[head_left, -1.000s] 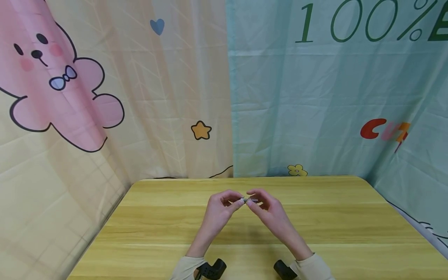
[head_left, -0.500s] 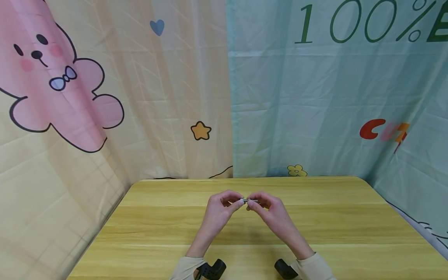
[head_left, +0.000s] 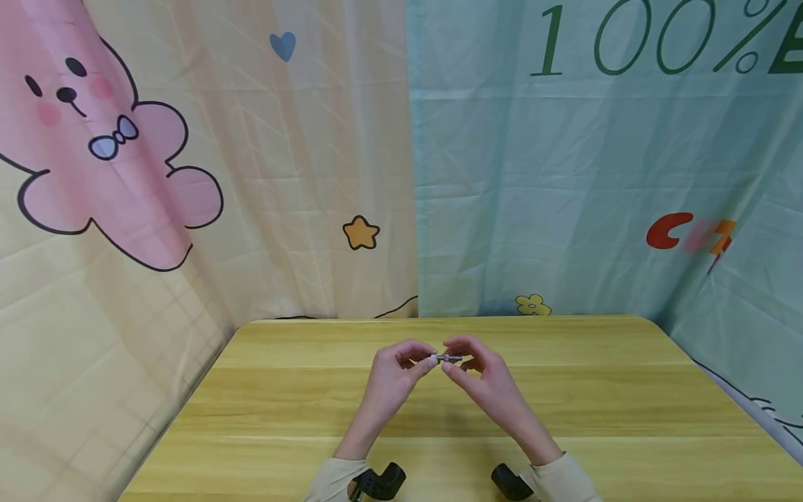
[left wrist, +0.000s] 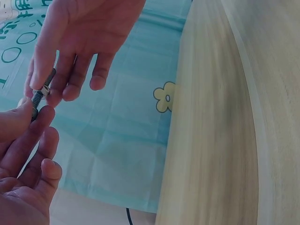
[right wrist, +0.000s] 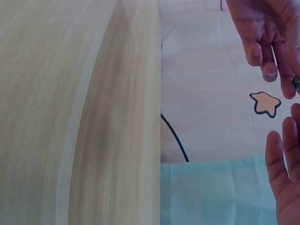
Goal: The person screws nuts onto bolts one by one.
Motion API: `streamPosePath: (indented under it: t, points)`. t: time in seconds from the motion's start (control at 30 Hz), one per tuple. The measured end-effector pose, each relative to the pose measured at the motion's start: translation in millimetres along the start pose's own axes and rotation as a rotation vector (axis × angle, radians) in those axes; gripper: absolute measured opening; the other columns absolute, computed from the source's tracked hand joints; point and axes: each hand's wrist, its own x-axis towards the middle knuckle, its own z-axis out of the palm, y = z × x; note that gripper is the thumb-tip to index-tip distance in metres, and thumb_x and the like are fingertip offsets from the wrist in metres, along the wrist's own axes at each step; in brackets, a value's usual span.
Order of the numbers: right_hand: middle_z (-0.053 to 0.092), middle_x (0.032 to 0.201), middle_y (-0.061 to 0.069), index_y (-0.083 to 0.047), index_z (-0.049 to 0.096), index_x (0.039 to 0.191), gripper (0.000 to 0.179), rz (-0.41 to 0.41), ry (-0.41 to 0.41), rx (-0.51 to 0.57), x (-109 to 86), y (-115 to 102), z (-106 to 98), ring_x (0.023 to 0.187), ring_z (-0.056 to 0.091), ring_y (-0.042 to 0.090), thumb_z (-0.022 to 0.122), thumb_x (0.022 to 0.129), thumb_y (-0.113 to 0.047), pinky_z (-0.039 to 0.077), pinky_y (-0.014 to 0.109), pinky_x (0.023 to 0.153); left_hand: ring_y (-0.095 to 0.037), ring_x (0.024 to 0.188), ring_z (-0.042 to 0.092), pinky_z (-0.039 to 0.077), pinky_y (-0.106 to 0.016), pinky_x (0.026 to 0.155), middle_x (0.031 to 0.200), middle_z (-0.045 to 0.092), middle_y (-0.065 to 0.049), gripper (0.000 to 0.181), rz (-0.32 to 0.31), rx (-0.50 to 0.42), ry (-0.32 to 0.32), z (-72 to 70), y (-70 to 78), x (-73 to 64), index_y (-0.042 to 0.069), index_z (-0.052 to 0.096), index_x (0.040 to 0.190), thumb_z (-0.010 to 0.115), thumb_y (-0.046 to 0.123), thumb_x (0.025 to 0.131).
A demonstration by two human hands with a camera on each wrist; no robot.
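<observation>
A small threaded metal bolt [left wrist: 36, 100] with a silver nut [left wrist: 45, 90] on its shank is held above the table. My left hand [head_left: 390, 382] pinches its head end between thumb and fingers. From the other side, my right hand [head_left: 488, 387] has its thumb and a finger right at the nut, with the index finger raised above the bolt in the head view. Beyond the nut, the dark end of the shank sticks out toward the right palm. In the right wrist view only a bit of the bolt shows at the right edge.
A wood-grain table [head_left: 282, 404] lies beneath both hands. Printed curtains hang behind it, a beige one [head_left: 301, 174] on the left and a blue-green one [head_left: 533, 174] on the right. Each wrist wears a black camera mount [head_left: 384, 481].
Half a second ago my right fingers were closed down together on the bolt; now the index finger is lifted and the fingers spread, much as one second ago. The left hand keeps its hold.
</observation>
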Motion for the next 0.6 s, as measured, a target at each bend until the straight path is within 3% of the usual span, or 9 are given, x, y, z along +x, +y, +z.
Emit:
streamPosePath:
  t: [0.1,0.23,0.43,0.6]
  points:
    - [0.065,0.107,0.006,-0.006,0.064,0.112,0.020,-0.029,-0.008,-0.002,-1.0,-10.8,-1.0,0.098,0.061,0.020,0.069,0.092,-0.005,0.051,0.038,0.082,-0.027,0.076,0.058,0.043,-0.025,0.065,0.089,0.070,-0.008,0.007,-0.002,-0.007,-0.002,-0.4,-0.8,0.5,0.001,0.073,0.096,0.071,0.005,0.090]
    - [0.066,0.102,0.006,-0.002,0.066,0.108,0.016,-0.008,-0.016,0.000,-1.7,-20.2,-1.2,0.094,0.062,0.020,0.067,0.092,-0.001,0.050,0.039,0.083,-0.025,0.077,0.058,0.044,-0.025,0.066,0.089,0.071,-0.008,0.007,0.001,-0.007,-0.003,-0.5,-1.4,0.4,0.001,0.073,0.096,0.071,0.005,0.090]
    - [0.069,0.095,0.003,-0.014,0.069,0.101,0.008,0.059,-0.012,-0.011,0.0,-2.2,0.9,0.089,0.065,0.021,0.065,0.096,-0.018,0.051,0.037,0.080,-0.026,0.077,0.059,0.045,-0.027,0.067,0.088,0.071,-0.007,0.007,-0.006,0.004,-0.003,0.4,-1.1,0.0,0.003,0.074,0.096,0.071,0.006,0.090]
    - [0.069,0.091,0.003,-0.018,0.071,0.098,0.021,0.101,-0.020,-0.006,0.0,3.8,-0.1,0.087,0.063,0.020,0.061,0.098,-0.036,0.049,0.034,0.074,-0.025,0.077,0.059,0.045,-0.028,0.069,0.088,0.071,-0.007,0.006,-0.002,0.014,-0.007,0.9,-0.2,-0.2,0.003,0.074,0.095,0.071,0.006,0.090]
